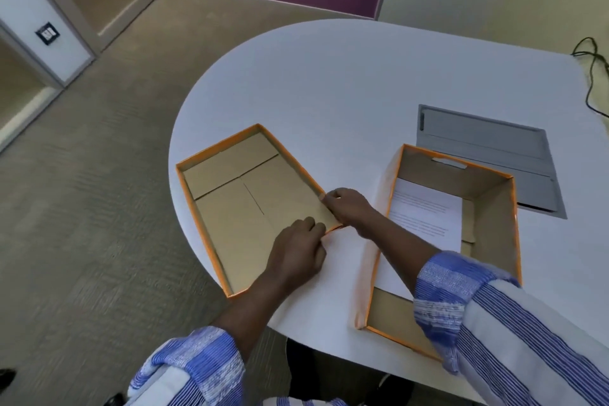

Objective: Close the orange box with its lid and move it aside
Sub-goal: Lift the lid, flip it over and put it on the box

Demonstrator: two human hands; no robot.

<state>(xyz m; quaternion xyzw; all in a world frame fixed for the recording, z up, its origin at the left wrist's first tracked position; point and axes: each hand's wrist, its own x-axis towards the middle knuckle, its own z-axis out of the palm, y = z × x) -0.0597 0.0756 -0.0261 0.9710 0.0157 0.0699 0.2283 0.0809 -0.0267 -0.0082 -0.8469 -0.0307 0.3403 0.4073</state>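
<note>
Nothing can be read here. The only print is on the white sheet of paper (425,214) lying inside the orange box (507,227), just right of the right hand's fingers (333,199): 2 blocks of faint grey lines, too small and blurred to make out a word. The lid (230,194) that the fingers of both hands touch at its near right corner shows bare brown card, with no label or number.

A grey hatch panel (487,155) is set into the white table (329,76) toward its right edge. A black cable (593,76) is draped over the far right corner.
</note>
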